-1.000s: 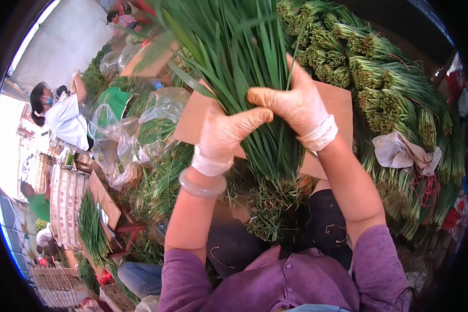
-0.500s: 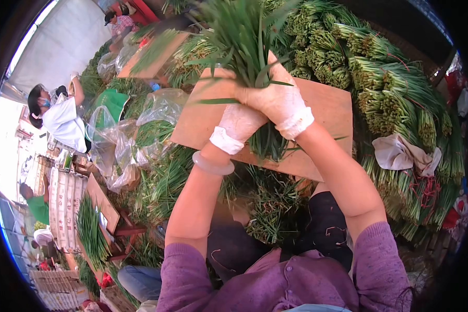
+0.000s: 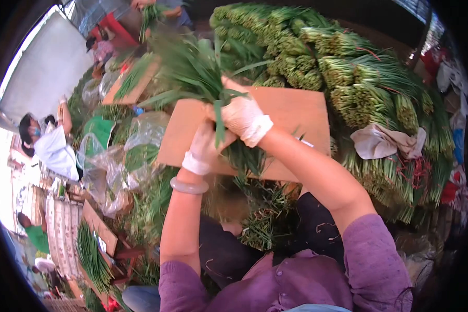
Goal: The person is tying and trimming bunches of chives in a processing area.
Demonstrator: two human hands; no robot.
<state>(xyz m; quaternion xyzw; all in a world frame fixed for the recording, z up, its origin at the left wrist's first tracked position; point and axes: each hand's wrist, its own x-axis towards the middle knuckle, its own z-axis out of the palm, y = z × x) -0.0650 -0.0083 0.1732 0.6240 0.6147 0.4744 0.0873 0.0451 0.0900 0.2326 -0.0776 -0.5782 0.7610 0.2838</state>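
A bunch of garlic chives [image 3: 197, 70] is held over a tan wooden board [image 3: 299, 122], its long green leaves fanning up and to the left, blurred by motion. My right hand [image 3: 242, 115], in a white glove, wraps around the bunch near its middle. Just below it, my left hand [image 3: 205, 143], gloved as well, closes round the same bunch, its fingers partly hidden by leaves and the other hand. The lower part of the bunch hangs over the near side of the board.
Tied chive bundles [image 3: 359, 99] are heaped on the right, with a pale cloth [image 3: 382, 141] on them. Clear plastic bags [image 3: 106, 171] lie on the left. Loose leaf scraps [image 3: 262, 223] cover the ground between my knees. Another person [image 3: 57, 148] works at the left.
My hands have moved left across the board with the chives, and the leafy tops now lean further left. The whole view has shifted somewhat too.
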